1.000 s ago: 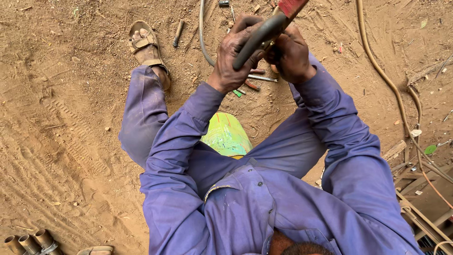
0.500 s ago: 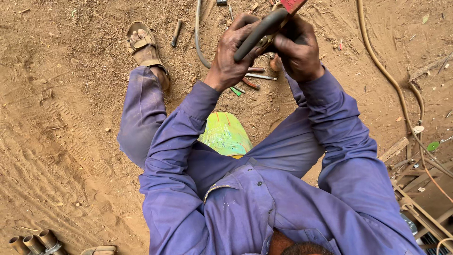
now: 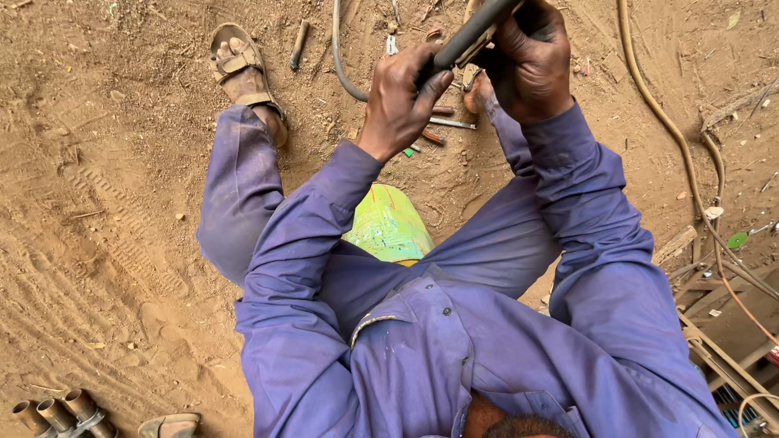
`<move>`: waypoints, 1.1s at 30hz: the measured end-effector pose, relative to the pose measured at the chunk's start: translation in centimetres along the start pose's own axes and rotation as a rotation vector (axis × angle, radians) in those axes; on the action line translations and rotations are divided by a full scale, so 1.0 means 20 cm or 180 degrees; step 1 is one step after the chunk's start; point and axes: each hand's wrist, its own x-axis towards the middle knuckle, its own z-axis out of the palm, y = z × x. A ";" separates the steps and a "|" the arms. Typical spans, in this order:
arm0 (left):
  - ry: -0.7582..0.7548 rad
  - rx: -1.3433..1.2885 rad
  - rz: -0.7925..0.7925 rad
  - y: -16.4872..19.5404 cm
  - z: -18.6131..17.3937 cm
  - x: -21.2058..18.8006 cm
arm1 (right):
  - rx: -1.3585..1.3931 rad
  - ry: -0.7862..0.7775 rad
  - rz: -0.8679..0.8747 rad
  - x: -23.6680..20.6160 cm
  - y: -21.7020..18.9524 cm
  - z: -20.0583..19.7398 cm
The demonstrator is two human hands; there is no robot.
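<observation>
Left hand point(image 3: 402, 101) and right hand point(image 3: 529, 61), both grips wrapped tight around a dark bar-shaped tool point(image 3: 471, 36) at twelve o'clock, raised above the dirt ground point(image 3: 97, 203), sandalled foot point(image 3: 243, 69) at ten o'clock.

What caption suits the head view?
Seated on dirt, left hand and right hand grip a dark curved bar.

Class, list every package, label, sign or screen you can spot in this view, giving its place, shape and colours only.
None show. The nearest thing is a green and yellow rounded object, paint-streaked, between the seated person's knees; what it is cannot be told.
</observation>
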 end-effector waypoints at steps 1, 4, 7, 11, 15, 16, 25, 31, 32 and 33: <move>0.0107 0.0004 0.0165 0.00 0.00 0.00 | 0.0017 -0.0037 -0.0004 0.00 0.00 0.00; 0.0115 0.0077 0.0147 0.02 -0.02 0.00 | -0.0112 0.0192 -0.0035 0.01 0.00 0.02; 0.0134 0.0056 0.0162 0.05 -0.03 0.02 | -0.0381 -0.0238 -0.0199 0.01 -0.02 0.03; 0.0228 -0.0051 0.0280 0.07 -0.03 0.02 | -0.0560 -0.0432 -0.0310 0.02 -0.04 0.06; 0.0225 0.0113 0.0396 0.05 -0.03 0.01 | -0.0627 -0.0467 -0.0384 0.02 -0.04 0.08; 0.0195 0.0129 0.0303 0.04 -0.02 0.01 | -0.0562 -0.0444 -0.0368 0.02 -0.04 0.09; -0.0052 0.0283 -0.0042 0.02 -0.03 0.03 | -0.0694 -0.0375 -0.0444 0.03 0.00 0.09; -0.0685 -0.0845 -0.0439 0.08 -0.18 0.06 | -0.1103 -0.0272 -0.0537 0.02 0.06 0.05; -0.0814 -0.0989 -0.0469 0.09 -0.21 0.07 | -0.1129 -0.0260 -0.0549 0.02 0.08 0.04; -0.0824 -0.1430 -0.0494 0.09 -0.24 0.07 | -0.1151 -0.0239 -0.0559 0.02 0.09 0.03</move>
